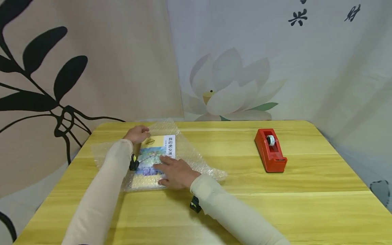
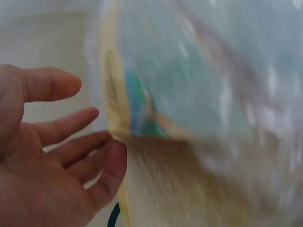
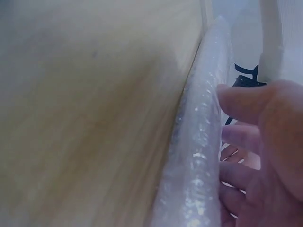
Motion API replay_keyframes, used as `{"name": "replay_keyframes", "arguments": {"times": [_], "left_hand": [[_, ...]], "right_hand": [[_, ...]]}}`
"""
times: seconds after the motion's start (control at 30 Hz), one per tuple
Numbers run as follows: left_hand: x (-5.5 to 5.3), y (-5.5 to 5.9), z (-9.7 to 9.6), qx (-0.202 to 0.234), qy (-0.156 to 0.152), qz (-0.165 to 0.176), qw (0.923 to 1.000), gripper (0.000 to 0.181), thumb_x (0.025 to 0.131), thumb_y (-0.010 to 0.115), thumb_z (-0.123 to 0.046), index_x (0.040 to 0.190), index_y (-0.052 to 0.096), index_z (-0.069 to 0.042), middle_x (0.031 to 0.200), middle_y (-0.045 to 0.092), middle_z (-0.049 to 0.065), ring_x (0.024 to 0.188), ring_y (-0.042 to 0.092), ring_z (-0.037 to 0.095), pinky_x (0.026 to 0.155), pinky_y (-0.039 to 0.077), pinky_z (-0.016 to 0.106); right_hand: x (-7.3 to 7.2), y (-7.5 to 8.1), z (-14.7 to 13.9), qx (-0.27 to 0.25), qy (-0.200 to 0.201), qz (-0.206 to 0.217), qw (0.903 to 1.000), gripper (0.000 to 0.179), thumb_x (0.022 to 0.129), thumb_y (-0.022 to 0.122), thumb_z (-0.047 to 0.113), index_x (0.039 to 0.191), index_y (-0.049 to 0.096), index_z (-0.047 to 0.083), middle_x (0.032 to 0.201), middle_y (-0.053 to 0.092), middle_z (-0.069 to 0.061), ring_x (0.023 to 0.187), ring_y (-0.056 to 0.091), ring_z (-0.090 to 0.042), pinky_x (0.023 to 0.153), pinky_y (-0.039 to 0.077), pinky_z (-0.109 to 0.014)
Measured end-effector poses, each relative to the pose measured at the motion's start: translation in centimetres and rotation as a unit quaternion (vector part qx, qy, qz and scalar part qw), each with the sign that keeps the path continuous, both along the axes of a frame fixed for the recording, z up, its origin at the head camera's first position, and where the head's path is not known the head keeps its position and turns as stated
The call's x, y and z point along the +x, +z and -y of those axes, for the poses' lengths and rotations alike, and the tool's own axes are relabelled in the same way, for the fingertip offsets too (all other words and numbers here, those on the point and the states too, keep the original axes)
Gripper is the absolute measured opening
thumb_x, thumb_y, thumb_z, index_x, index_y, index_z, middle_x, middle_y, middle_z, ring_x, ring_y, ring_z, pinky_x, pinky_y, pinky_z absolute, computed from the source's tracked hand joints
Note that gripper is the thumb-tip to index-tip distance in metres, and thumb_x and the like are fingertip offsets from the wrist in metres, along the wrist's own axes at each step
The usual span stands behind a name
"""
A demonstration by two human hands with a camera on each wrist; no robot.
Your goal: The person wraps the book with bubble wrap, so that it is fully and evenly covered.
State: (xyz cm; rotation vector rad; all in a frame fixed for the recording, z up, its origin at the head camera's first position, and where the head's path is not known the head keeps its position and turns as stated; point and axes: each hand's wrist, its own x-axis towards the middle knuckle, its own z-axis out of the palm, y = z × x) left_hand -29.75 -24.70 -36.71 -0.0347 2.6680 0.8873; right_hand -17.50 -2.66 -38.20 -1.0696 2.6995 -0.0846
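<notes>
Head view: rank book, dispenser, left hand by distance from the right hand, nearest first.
1. Book: partly under the right hand.
2. Left hand: up and to the left, by the book's upper-left corner.
3. Dispenser: off to the right.

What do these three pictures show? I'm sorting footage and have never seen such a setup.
There is no machine, just a person's bare left hand and bare right hand, in long cream sleeves. The wide picture looks forward and down from the head; the two blurry close-ups come from a camera on each wrist.

On the yellow wood-grain table lies a rectangular book with a colourful illustrated cover, clear bubble wrap spreading around it. A red tape dispenser sits to the right.

Neither hand plainly grips anything: the left is at the book's far left corner, the right lies over its lower right.
</notes>
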Motion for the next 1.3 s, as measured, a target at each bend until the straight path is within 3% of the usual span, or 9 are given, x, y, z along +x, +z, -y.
{"name": "replay_keyframes", "arguments": {"times": [0.13, 0.37, 0.5, 0.7, 0.83, 0.93, 1.03, 1.13, 1.3], "left_hand": [[-0.2, 0.0, 0.5, -0.023, -0.019, 0.021, 0.9994, 0.062, 0.106, 0.036, -0.030, 0.159, 0.022, -0.001, 0.163, 0.022, 0.030, 0.146, 0.028, 0.051, 0.116, 0.032, 0.066], [-1.2, -0.4, 1.0, 0.017, -0.011, 0.024, 0.9995, 0.069, 0.104, 0.032, -0.025, 0.160, 0.000, 0.000, 0.165, 0.013, 0.031, 0.151, 0.018, 0.050, 0.122, 0.023, 0.064], [-1.6, -0.3, 1.4, 0.000, 0.006, 0.003, 1.0000, 0.072, 0.101, 0.037, -0.026, 0.161, 0.006, -0.001, 0.161, 0.028, 0.028, 0.147, 0.027, 0.049, 0.120, 0.025, 0.064], [-1.6, 0.4, 0.7, -0.012, 0.011, -0.013, 0.9998, 0.062, 0.101, 0.048, -0.028, 0.157, 0.032, -0.009, 0.163, 0.022, 0.029, 0.145, 0.009, 0.062, 0.113, 0.018, 0.078], [-1.6, 0.1, 0.1, -0.010, 0.009, -0.023, 0.9997, 0.048, 0.100, 0.056, -0.031, 0.143, 0.053, -0.009, 0.156, 0.033, 0.030, 0.141, 0.020, 0.058, 0.109, 0.030, 0.073], [-1.7, -0.3, 0.3, -0.005, -0.008, -0.030, 0.9995, 0.046, 0.101, 0.056, -0.032, 0.139, 0.053, -0.006, 0.149, 0.043, 0.028, 0.137, 0.036, 0.051, 0.107, 0.040, 0.064], [-1.8, -0.5, 0.5, 0.003, -0.030, -0.030, 0.9991, 0.052, 0.103, 0.053, -0.032, 0.147, 0.045, -0.007, 0.148, 0.043, 0.028, 0.133, 0.045, 0.046, 0.104, 0.045, 0.060], [-1.9, -0.4, 0.4, 0.007, -0.041, -0.031, 0.9987, 0.056, 0.104, 0.052, -0.034, 0.152, 0.040, -0.008, 0.152, 0.040, 0.029, 0.136, 0.044, 0.047, 0.106, 0.044, 0.062], [-1.2, 0.3, -0.4, -0.008, -0.057, -0.040, 0.9976, 0.045, 0.105, 0.050, -0.034, 0.142, 0.056, -0.007, 0.155, 0.043, 0.024, 0.140, 0.044, 0.046, 0.112, 0.040, 0.063]], "right_hand": [[0.1, 0.0, 0.2, -0.004, 0.002, 0.002, 1.0000, 0.059, 0.103, 0.048, 0.050, 0.157, 0.031, 0.034, 0.170, 0.017, 0.000, 0.157, 0.019, -0.016, 0.121, 0.036, -0.041], [0.0, 0.1, 0.0, -0.005, 0.000, 0.001, 1.0000, 0.060, 0.102, 0.049, 0.051, 0.157, 0.031, 0.034, 0.170, 0.017, 0.001, 0.157, 0.020, -0.016, 0.120, 0.037, -0.041], [0.0, 0.2, 0.1, -0.003, 0.004, -0.002, 1.0000, 0.061, 0.102, 0.050, 0.051, 0.157, 0.031, 0.033, 0.170, 0.017, 0.001, 0.157, 0.020, -0.016, 0.120, 0.038, -0.041], [0.1, 0.1, 0.2, 0.003, 0.001, -0.002, 1.0000, 0.060, 0.102, 0.049, 0.051, 0.157, 0.031, 0.034, 0.170, 0.017, 0.001, 0.157, 0.019, -0.014, 0.120, 0.038, -0.040], [0.1, 0.0, 0.2, 0.008, -0.004, 0.003, 1.0000, 0.060, 0.103, 0.048, 0.051, 0.158, 0.030, 0.035, 0.170, 0.016, 0.003, 0.158, 0.018, -0.013, 0.121, 0.037, -0.039], [0.2, 0.0, 0.2, 0.007, -0.003, 0.006, 1.0000, 0.060, 0.103, 0.047, 0.051, 0.158, 0.029, 0.035, 0.171, 0.015, 0.002, 0.158, 0.017, -0.013, 0.122, 0.036, -0.038], [0.2, 0.0, 0.2, 0.013, 0.000, 0.000, 0.9999, 0.060, 0.103, 0.047, 0.051, 0.158, 0.028, 0.035, 0.171, 0.015, 0.002, 0.158, 0.017, -0.014, 0.122, 0.035, -0.037], [0.2, 0.0, 0.1, 0.020, 0.000, -0.008, 0.9998, 0.060, 0.103, 0.046, 0.051, 0.159, 0.028, 0.034, 0.171, 0.015, 0.001, 0.158, 0.017, -0.014, 0.122, 0.035, -0.036], [0.2, -0.1, -0.1, 0.021, 0.000, -0.010, 0.9997, 0.060, 0.104, 0.045, 0.052, 0.159, 0.028, 0.035, 0.171, 0.015, 0.001, 0.158, 0.018, -0.014, 0.122, 0.036, -0.036]]}}
